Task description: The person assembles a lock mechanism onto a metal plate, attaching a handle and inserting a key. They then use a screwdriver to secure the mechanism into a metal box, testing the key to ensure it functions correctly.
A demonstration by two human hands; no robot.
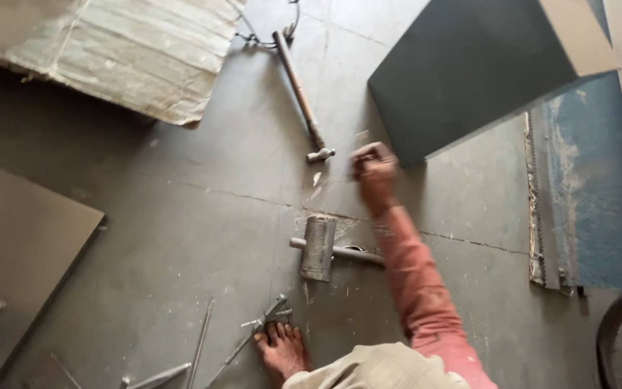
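The right hand (373, 171), in a pink sleeve, is held clenched above the floor (181, 216), just beside the corner of a dark panel (469, 72); whether anything is gripped cannot be told. The left hand is not seen. A mallet (318, 247) lies near the sleeve, a hammer (302, 97) beyond the fist.

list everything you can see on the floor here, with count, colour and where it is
mallet: 1, grey metal, centre floor, lying flat
hammer: 1, brown handle, top centre
panel: 1, dark grey-green, top right
cardboard: 1, tan, top left
board: 1, dark brown, left edge
blue sheet: 1, worn, right edge
rods: several, grey, bottom left
pliers: 1, grey, by foot
foot: 1, bare, bottom centre
right hand: 1, fisted, pink sleeve, near panel edge
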